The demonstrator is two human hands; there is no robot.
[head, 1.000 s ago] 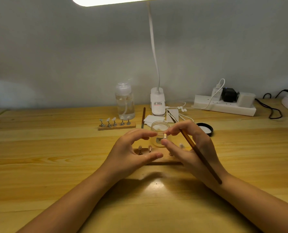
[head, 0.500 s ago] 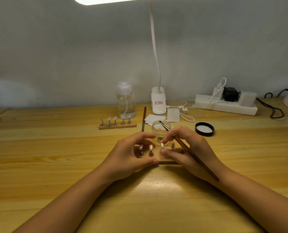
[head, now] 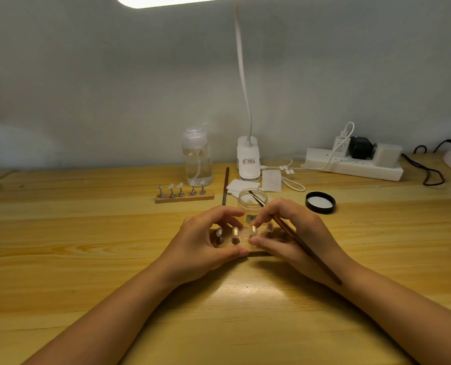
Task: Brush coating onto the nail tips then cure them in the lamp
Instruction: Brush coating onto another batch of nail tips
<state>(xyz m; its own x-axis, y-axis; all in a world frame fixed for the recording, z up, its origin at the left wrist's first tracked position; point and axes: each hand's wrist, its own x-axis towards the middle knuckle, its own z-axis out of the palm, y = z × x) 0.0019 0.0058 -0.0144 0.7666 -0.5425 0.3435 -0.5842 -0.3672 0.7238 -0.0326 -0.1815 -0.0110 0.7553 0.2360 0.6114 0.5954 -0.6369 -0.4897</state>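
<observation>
While my left hand [head: 203, 241] grips the near stand [head: 256, 250] steady, my right hand [head: 290, 233] pinches a nail tip [head: 253, 229], brush [head: 298, 239] tucked clear.

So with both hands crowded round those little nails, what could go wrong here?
The brush held in the right hand points back over the open jar, so a nudge might tip it. Fingers of the left hand sit close to the nail tips and could smudge any wet coating.
</observation>
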